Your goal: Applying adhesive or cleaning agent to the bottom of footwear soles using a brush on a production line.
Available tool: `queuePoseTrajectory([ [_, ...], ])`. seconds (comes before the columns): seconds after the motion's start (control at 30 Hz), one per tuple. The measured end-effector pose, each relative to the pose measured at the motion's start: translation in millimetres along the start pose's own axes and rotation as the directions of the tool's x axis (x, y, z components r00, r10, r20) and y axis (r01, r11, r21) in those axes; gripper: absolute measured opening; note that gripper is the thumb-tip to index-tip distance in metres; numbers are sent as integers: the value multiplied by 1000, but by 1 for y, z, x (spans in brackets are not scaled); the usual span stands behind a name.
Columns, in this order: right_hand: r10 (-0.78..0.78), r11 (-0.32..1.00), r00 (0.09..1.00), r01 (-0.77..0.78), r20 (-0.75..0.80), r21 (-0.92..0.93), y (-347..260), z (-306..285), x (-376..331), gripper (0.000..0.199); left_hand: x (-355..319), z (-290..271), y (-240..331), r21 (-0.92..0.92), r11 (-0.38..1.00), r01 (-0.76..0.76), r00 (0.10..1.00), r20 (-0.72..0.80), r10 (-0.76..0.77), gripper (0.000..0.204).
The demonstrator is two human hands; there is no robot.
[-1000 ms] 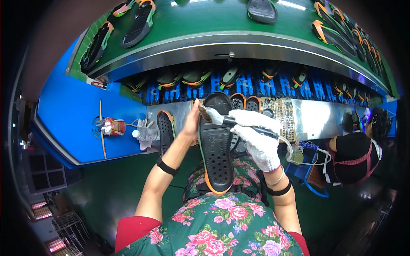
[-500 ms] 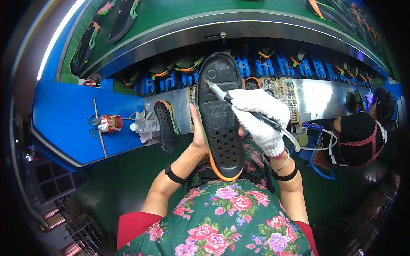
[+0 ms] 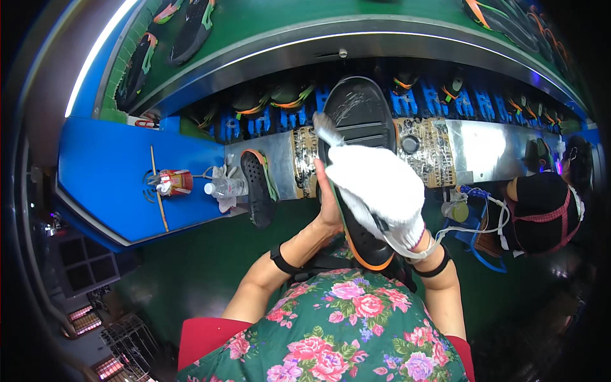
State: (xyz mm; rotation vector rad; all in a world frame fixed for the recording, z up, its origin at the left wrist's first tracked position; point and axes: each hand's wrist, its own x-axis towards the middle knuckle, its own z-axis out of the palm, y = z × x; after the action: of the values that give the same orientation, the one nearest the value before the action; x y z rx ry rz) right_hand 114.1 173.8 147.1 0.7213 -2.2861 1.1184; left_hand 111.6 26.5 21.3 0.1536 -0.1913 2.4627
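In front of me, a black clog point(image 3: 359, 105) with an orange edge is held up, its sole toward me. My left hand point(image 3: 328, 202), bare, grips its left side. Over the sole, my right hand point(image 3: 380, 184) in a white knitted glove is closed round a brush point(image 3: 327, 129). The pale bristles are by the sole's left edge; whether they touch it I cannot tell. A clear hose point(image 3: 407, 253) runs from the brush past my right wrist. Another black clog point(image 3: 256, 184), with holes and an orange-green trim, lies on the metal bench to the left.
A blue table point(image 3: 95, 184) at left bears a red can point(image 3: 177, 183) with a stick across it; a plastic bottle point(image 3: 228, 187) stands nearby. Behind the bench are several clogs on blue holders point(image 3: 258, 125) and a green conveyor point(image 3: 305, 32). A co-worker point(image 3: 541, 210) sits at right.
The brush has moved from the middle of the sole to its left edge, and the gloved hand has turned. The clog is tilted differently and hides behind the glove more.
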Motion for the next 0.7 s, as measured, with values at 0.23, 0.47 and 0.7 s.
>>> queuePoseTrajectory([
  [0.23, 88, 992, 994, -81, -64, 97, 9, -3, -6, 21, 3, 13, 5, 15, 998, -55, 995, -82, 56, 110],
  [0.47, 236, 951, 972, -228, -13, 207, 3, 7, -14, 22, 20, 9, 21, 296, 942, -160, 985, -20, 174, 103],
  [0.7, 283, 861, 959, -252, -5, 442, 11, 28, -35, 28, -2, -26, 35, 602, 787, 133, 924, -362, 121, 104],
])
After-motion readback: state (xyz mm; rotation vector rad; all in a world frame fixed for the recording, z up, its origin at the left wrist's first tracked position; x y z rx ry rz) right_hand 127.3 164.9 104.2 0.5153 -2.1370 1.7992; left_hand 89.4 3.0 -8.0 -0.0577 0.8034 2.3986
